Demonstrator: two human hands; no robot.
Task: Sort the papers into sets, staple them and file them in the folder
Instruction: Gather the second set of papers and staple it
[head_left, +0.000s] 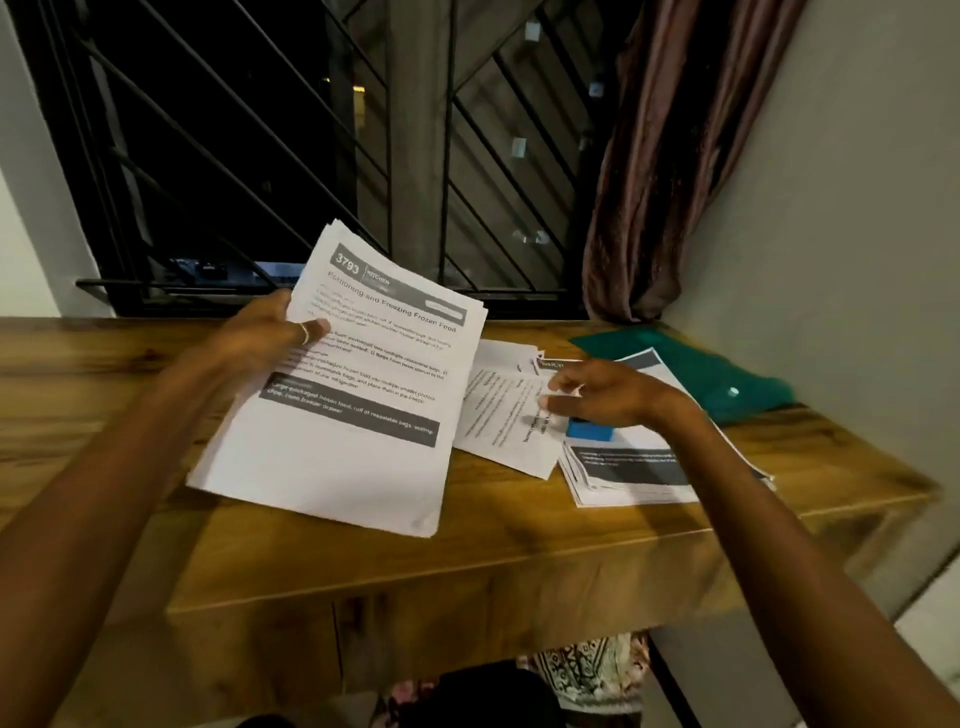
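Nearest, held up by left hand (260, 332), fingers gripping: stack of printed papers (353, 405), well left of green folder (696, 371). Right hand (608, 397), fingers relaxed, empty, over loose sheets (498, 421) just left of folder. Sorting unfinished; stapling, filing apparently ahead.

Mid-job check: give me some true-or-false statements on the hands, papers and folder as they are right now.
1. The left hand holds a stack of papers. True.
2. The right hand grips the folder. False: it reaches over loose sheets; the folder lies apart, beyond it.
3. The folder is green. True.
4. The stack's top page is blank. False: it is printed, headed 3793.
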